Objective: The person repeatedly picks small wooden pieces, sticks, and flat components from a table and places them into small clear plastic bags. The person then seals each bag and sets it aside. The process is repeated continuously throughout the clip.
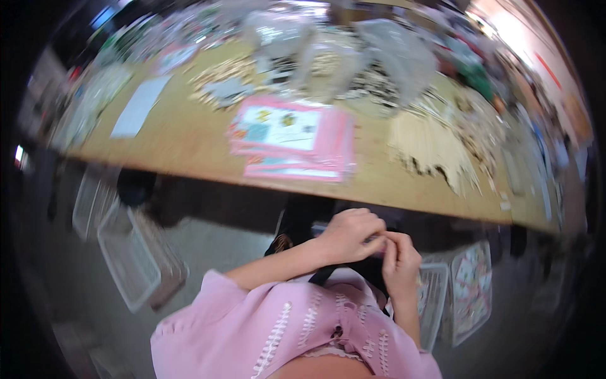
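Note:
My left hand point(352, 234) and my right hand point(401, 258) meet in front of my body, below the table's near edge. The fingers of both are curled and pinched together at the tips. Whatever sits between them is too small and blurred to name; a bit of pink shows just under the fingertips. Ahead of my hands, on the tabletop, lies a stack of pink-edged, flat clear packages point(287, 129) with printed white cards. To its right spreads a pile of thin pale sticks point(429, 142).
Clear plastic bags point(398, 54) and small pale wooden pieces point(221, 72) crowd the far side of the wooden table point(189, 148). A white sheet point(140, 107) lies at left. Below stand a white basket point(129, 259) at left and a basket of printed packages point(472, 287) at right.

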`<state>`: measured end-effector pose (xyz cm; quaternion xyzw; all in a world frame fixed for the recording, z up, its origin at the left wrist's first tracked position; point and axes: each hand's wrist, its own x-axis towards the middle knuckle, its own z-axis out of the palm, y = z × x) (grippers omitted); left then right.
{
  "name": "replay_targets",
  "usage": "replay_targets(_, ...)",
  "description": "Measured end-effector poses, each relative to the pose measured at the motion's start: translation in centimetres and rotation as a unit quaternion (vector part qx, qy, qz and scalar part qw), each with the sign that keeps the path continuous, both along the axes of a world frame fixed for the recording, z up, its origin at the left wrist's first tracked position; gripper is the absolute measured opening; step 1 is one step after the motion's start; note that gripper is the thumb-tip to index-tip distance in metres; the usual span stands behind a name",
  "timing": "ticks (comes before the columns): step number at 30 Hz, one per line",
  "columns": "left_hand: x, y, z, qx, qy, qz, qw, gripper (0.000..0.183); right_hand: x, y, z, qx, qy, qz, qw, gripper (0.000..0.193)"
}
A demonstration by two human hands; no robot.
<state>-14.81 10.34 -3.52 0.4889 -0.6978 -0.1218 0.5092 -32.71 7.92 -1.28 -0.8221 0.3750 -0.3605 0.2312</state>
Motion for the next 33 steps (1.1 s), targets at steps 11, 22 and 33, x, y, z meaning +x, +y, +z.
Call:
replay_targets(11,-0.3,-2.8,0.8,0.065,-0.124,-0.146,0.979,0.011,-10.4,-2.6,-2.0,0.273,-0.156,-0.140,0.939,0.007)
replay_targets(22,11.6,-7.3,-0.1,0.004,-0.292,0.290,0.911,0.068,-25.3,-0.6,-2.8,0.148,0.115,-0.457,0.870,0.012)
replay_targets(33,14.6,-5.8,-2.0,0.084,-0.079,0.262,0.958,0.022,-7.7,-4.9,-4.4,0.121,0.084,-0.076,0.986,0.016)
